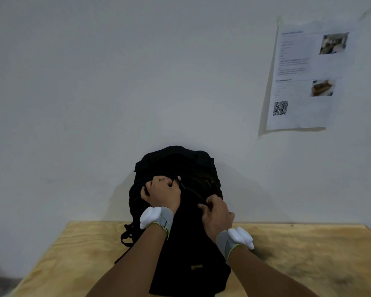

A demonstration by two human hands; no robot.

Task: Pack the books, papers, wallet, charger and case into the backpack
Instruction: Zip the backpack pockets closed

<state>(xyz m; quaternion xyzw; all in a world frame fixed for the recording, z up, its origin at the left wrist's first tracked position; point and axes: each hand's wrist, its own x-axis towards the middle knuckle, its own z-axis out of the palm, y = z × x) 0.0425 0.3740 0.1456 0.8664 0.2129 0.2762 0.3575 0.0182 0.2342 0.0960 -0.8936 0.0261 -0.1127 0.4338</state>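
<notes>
Black fabric backpack (176,221) upright on plywood desk (298,254), under both hands. Left hand (163,194) curled, clamping top fabric; right hand (216,215) pinching near zipper, pull hidden. Brace left, draw zipper steadily.

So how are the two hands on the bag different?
The left hand sits higher and farther back on the backpack; the right hand is lower and nearer. The left shows curled knuckles; the right pinches near the zipper. Both grip the bag's top and wear grey wristbands.
</notes>
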